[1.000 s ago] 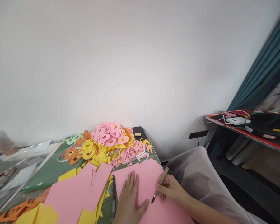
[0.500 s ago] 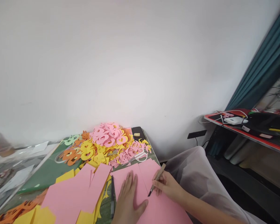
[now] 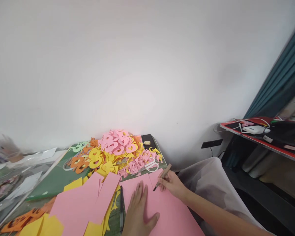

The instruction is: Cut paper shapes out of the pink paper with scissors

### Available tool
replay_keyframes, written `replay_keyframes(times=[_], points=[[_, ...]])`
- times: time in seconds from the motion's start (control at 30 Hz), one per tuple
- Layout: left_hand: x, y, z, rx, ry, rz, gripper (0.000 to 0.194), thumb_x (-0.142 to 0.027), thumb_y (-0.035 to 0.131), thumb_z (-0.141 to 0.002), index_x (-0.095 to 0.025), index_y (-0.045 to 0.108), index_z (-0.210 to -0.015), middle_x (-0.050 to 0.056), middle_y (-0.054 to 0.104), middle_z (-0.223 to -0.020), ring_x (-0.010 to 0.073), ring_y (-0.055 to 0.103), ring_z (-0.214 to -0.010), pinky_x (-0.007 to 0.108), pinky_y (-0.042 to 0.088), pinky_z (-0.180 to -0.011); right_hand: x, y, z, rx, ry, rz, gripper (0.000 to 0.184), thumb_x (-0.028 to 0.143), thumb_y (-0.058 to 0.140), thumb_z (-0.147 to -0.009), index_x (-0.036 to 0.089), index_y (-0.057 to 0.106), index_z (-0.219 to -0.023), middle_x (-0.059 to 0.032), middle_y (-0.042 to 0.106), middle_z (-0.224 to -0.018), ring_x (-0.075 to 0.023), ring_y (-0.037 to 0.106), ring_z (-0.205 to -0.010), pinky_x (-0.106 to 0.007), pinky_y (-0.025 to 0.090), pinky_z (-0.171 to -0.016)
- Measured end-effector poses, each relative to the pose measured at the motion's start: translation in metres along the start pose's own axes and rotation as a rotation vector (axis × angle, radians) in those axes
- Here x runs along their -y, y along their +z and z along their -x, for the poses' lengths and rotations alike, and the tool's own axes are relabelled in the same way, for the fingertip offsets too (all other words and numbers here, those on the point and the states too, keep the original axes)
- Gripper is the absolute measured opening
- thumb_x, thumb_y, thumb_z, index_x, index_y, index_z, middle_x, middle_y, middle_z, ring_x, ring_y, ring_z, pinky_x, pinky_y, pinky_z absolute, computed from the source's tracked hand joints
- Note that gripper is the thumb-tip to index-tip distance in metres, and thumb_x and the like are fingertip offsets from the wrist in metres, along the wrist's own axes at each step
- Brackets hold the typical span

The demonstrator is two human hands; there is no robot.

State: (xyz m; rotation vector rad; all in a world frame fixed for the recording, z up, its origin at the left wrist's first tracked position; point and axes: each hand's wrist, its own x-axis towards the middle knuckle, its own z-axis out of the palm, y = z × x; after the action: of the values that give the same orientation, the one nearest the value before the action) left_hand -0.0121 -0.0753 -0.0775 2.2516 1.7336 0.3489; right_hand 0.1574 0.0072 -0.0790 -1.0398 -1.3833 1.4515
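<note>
Pink paper sheets (image 3: 172,216) lie at the table's near right edge, a thin line running down from their top edge. My left hand (image 3: 139,211) rests flat on the sheets, fingers stretched out and thumb spread to the right. In my right hand (image 3: 170,183) is a slim grey-brown craft knife (image 3: 164,173), gripped like a pen. Its dark, slanted tip points down-left at the paper near the line; whether it touches cannot be seen. Just left of the sheets lies a narrow black strip-like object (image 3: 122,203), partly beside my left hand.
Scissors with white handles (image 3: 151,165) lie beyond the sheets among pink scraps. Behind is a heap of pink cut-outs (image 3: 116,141), with yellow cut-outs (image 3: 95,157) beside it. A black phone (image 3: 147,141) lies far right. More pink paper (image 3: 81,203) covers yellow paper at left.
My right hand has drawn the knife up the sheet, toward its top edge. My left hand stays pressed on the paper. The view has turned slightly left.
</note>
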Motion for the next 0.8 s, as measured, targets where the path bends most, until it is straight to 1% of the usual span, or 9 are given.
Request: replay_keyframes(times=[0.13,0.23,0.47,0.6,0.7,0.73,0.8], points=[[-0.002,-0.003,0.000,0.053,-0.019,0.002,0.071,-0.035,0.047,-0.072,-0.008,0.020,-0.131,0.014,0.010,-0.140,0.0235,0.005,-0.128,0.044,0.016,-0.103,0.002,0.003,-0.011,-0.025,-0.015,0.004,0.036,0.049,0.061,-0.060,0.017,0.048,-0.067,0.0049,0.052,-0.046,-0.0111,0.051,-0.039,-0.026,0.044,-0.044],[-0.001,-0.003,0.000,0.063,-0.016,0.000,0.071,-0.035,0.047,-0.072,-0.008,0.020,-0.131,0.013,0.009,-0.140,0.0236,0.004,-0.128,0.044,0.016,-0.103,0.003,0.004,-0.018,-0.045,-0.029,0.012,0.038,0.051,0.061,-0.059,0.016,0.049,-0.067,0.0043,0.052,-0.045,-0.0119,0.051,-0.038,-0.026,0.044,-0.043],[0.000,-0.001,-0.001,0.019,-0.014,0.049,0.071,-0.032,0.051,-0.069,-0.010,0.024,-0.130,0.014,0.014,-0.139,0.0250,0.010,-0.128,0.045,0.018,-0.102,0.003,0.004,-0.031,-0.091,-0.077,0.018,0.041,0.054,0.060,-0.058,0.016,0.051,-0.068,0.0014,0.056,-0.051,-0.0139,0.055,-0.044,-0.028,0.046,-0.047],[0.000,-0.001,0.002,-0.056,0.001,0.115,0.070,-0.033,0.054,-0.068,-0.013,0.027,-0.130,0.012,0.018,-0.139,0.0252,0.013,-0.128,0.045,0.019,-0.102,0.006,-0.001,-0.031,-0.107,-0.095,0.009,0.042,0.054,0.058,-0.062,0.014,0.055,-0.076,-0.0031,0.061,-0.058,-0.0173,0.059,-0.052,-0.029,0.047,-0.052],[-0.007,-0.003,0.004,-0.105,-0.038,0.272,0.061,-0.038,0.048,-0.073,-0.015,0.033,-0.127,0.010,0.026,-0.137,0.0230,0.017,-0.127,0.043,0.018,-0.103,0.020,-0.009,-0.020,-0.147,-0.134,0.055,0.040,0.051,0.054,-0.069,0.014,0.056,-0.084,-0.0065,0.064,-0.068,-0.0184,0.060,-0.060,-0.029,0.046,-0.056],[-0.010,-0.004,0.004,-0.122,-0.069,0.365,0.056,-0.039,0.043,-0.076,-0.016,0.034,-0.127,0.009,0.028,-0.137,0.0214,0.018,-0.127,0.042,0.017,-0.103,0.027,-0.011,-0.015,-0.175,-0.170,0.125,0.037,0.049,0.052,-0.071,0.014,0.057,-0.082,-0.0072,0.064,-0.070,-0.0188,0.060,-0.063,-0.029,0.046,-0.058],[-0.015,-0.006,0.004,-0.181,-0.148,0.605,0.050,-0.038,0.035,-0.081,-0.017,0.035,-0.126,0.007,0.030,-0.136,0.0179,0.020,-0.126,0.038,0.016,-0.104,0.040,-0.015,0.000,-0.219,-0.259,0.345,0.029,0.042,0.049,-0.076,0.015,0.058,-0.073,-0.0072,0.063,-0.073,-0.0201,0.058,-0.076,-0.029,0.043,-0.070]])
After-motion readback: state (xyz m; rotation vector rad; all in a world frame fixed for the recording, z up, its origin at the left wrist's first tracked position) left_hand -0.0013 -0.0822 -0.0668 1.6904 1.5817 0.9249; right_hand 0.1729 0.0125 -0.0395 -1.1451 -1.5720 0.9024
